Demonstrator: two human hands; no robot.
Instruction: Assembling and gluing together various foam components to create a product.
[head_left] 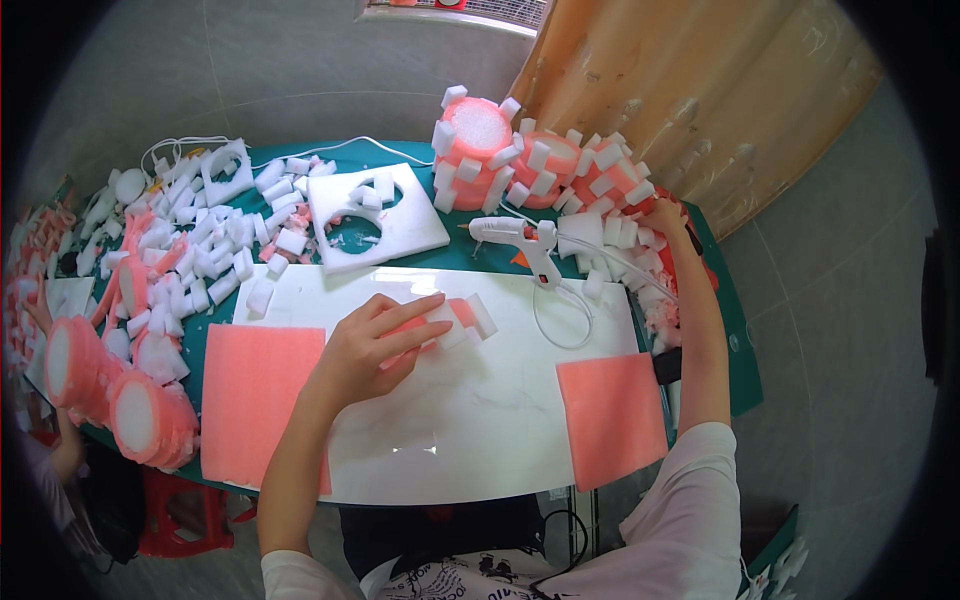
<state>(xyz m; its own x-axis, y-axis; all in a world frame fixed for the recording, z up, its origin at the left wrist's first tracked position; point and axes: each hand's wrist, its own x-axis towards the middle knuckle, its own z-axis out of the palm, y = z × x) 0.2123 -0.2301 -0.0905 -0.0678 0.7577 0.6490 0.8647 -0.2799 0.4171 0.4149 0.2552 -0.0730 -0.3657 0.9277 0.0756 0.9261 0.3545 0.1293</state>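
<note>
On the white board [470,420], a glue gun [515,234] sits at the far edge, perhaps for easy reach. Hands are apart: the right [662,214] beyond its far right corner, grip unclear; the left [368,345] mid-board, clasped over a foam piece [463,312], seemingly steadying it.

We see soft daylight, little shiny spots on the white board [480,420], and dark, bendy edges.

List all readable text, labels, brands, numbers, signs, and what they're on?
White shirt: dark printed lettering, partly lost in folds; wording not copied here.
White glue gun: any marking too small to read.
Red item at the top edge: any marking too small to read.
Right pink foam sheet: none visible.
</note>
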